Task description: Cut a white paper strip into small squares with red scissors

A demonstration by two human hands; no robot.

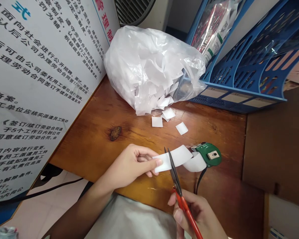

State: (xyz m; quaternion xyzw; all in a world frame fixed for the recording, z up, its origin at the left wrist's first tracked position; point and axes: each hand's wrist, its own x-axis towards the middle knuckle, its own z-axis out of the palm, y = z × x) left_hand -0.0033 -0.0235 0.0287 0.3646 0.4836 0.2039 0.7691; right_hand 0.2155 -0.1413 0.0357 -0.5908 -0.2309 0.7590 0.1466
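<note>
My left hand pinches the left end of a white paper strip between thumb and fingers. In my right hand is a pair of scissors with red handles and dark blades. The blades cross the strip a little right of my left fingertips, slightly apart at the tips. Beyond the blades, the strip's far part reaches toward a curled piece of white paper beside a green tape measure. Several cut white squares, one of them a paper square, lie farther back on the wooden table.
A clear plastic bag full of white paper pieces stands at the back, its mouth toward me. Blue file racks hold packets at the back right. A printed board borders the left, and a brown cardboard surface the right.
</note>
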